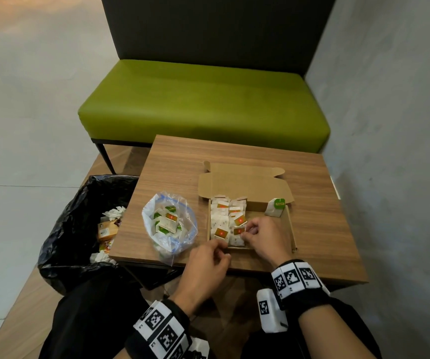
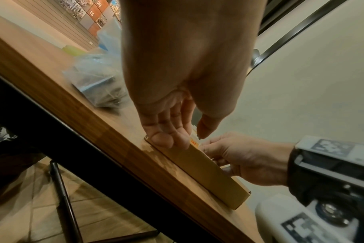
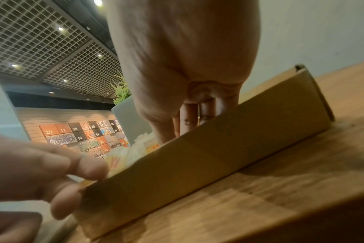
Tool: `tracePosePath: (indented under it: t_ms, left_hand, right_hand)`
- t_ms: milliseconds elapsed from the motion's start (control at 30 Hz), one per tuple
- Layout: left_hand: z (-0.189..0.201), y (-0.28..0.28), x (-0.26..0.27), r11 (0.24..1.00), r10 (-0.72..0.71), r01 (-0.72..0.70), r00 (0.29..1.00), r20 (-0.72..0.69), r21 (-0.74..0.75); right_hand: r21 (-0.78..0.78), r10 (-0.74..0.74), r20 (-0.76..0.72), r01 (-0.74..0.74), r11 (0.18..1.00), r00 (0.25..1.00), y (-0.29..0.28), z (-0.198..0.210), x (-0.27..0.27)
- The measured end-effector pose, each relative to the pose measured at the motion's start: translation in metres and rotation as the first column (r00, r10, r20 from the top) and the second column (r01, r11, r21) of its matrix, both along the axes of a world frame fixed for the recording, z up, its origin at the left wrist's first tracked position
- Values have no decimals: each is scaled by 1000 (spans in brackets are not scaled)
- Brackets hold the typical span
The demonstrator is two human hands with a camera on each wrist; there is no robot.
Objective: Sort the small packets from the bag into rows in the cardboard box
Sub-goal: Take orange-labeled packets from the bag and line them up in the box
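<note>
Wooden table [image 1: 312, 229], open cardboard box [image 1: 290, 229] holding white, orange-labelled packets [image 1: 228, 216].
Left hand [image 1: 206, 263] pinches the box's near wall; right hand [image 1: 263, 237], at its 2 o'clock, pinches a packet [image 1: 239, 231].

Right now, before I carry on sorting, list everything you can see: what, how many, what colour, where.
table: one, brown wood grain, centre.
cardboard box: one, tan, lid open, on the table's right half.
packets in box: too many to count, white with orange-red labels, rows at the box's left end.
green-tag packet: one, white, leaning at the box's far right edge.
plastic bag: one, clear with blue trim, open, left of the box; white, green and orange packets inside.
bin: one, black liner, left of the table; paper waste inside.
bench: one, green seat, dark back, behind the table.
left hand: at the box's near left corner, fingers curled there.
right hand: inside the box, grip pinching an orange-label packet.
</note>
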State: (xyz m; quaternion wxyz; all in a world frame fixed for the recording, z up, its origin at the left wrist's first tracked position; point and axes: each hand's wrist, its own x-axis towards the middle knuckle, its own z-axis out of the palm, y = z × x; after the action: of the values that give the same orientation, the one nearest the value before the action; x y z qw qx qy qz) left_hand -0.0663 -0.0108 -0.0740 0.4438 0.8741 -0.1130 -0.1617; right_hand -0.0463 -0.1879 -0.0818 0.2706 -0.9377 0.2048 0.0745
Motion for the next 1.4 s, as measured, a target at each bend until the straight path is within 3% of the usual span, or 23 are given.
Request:
tracePosePath:
  t_ms: [200, 400, 633, 867, 1067, 1167, 1233, 1300, 1400]
  left_hand:
    - [-3, 0, 1, 1000, -12, 12, 1000, -5, -7]
    - [-4, 1, 2, 1000, -22, 21, 1000, -15, -18]
    - [-5, 3, 3, 999, -43, 43, 999, -27, -7]
    - [-4, 4, 2, 999, -54, 54, 998, -13, 2]
    - [23, 15, 0, 992, -124, 124, 990, 64, -9]
    - [53, 33, 12, 999, -29, 38, 974, 227, -37]
    - [63, 50, 31, 994, 64, -93, 906, 417, 49]
    - [62, 67, 55, 947, 108, -246, 849, 517, 205]
    - [51, 88, 79, 857, 145, -299, 921, 361, 420]
  right_hand:
    - [-55, 54, -88, -59, 997, 995, 0, -1, 1]
    - [-193, 36, -34, -42, 980, 999, 11, 6, 4]
    - [-79, -63, -14, 61, 995, 998, 2, 6, 1]
    - [-139, -39, 30, 42, 989, 999, 14, 10, -2]
    - [-41, -71, 14, 71, 997, 997, 7, 14, -8]
    - [-14, -106, 58, 107, 994, 993, 3, 20, -13]
    - [-25, -119, 88, 122, 992, 989, 5, 24, -14]
    - [-57, -124, 107, 131, 990, 986, 10, 30, -14]
    - [-69, -101, 169, 114, 991, 980, 29, 39, -12]
